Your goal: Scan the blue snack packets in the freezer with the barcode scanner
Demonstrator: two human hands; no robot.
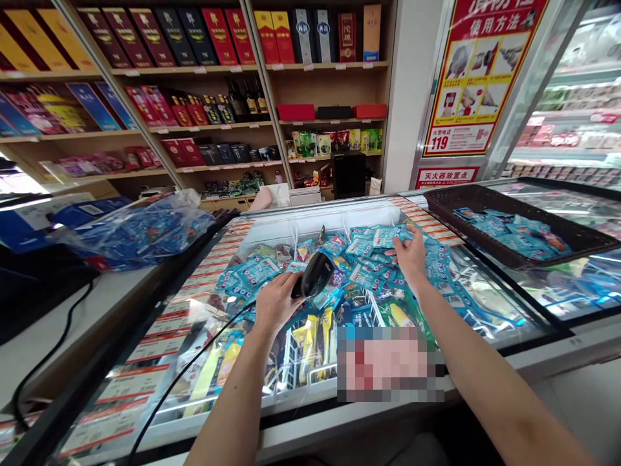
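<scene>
My left hand (277, 299) is closed around the handle of a black corded barcode scanner (317, 275), held above the glass top of a chest freezer. Its black cable (206, 353) trails down to the lower left. At the far right of a spread of blue snack packets (366, 275), my right hand (411, 254) has thumb and fingers pinched on the edge of one blue packet (385, 237). More blue packets (259, 270) lie left of the scanner. Under the glass, wire baskets hold ice creams in yellow wrappers (310, 340).
A dark tray (504, 255) with blue packets stands on the freezer at right. A clear plastic bag of packets (140, 223) lies on the left counter (97, 314). Price labels (145, 382) line the freezer glass. Shelves (194, 68) with boxes and bottles rise behind.
</scene>
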